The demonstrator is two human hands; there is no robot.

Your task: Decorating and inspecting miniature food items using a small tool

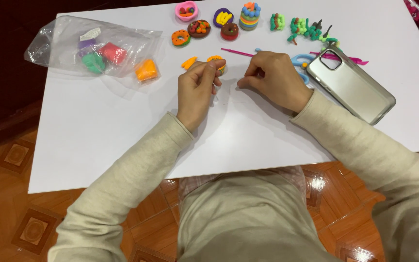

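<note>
Two hands, left hand (pixel 197 90) and right hand (pixel 272 77), worked at the table (pixel 122 131). Beyond them stood three clay doughnuts (pixel 199 28), one striped clay stack (pixel 249 16) and one pink clay bowl (pixel 186 10). Left of the left hand lay one plastic bag (pixel 64 39); right of the right hand, one phone (pixel 350 85).

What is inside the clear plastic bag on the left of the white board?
The plastic bag holds clay lumps: purple, red, green and orange. Anything beneath them is hidden.

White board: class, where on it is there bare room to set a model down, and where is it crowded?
Bare: the white board between the plastic bag and the left hand, and its near edge. Crowded: the far edge with clay models, and by the phone.
</note>
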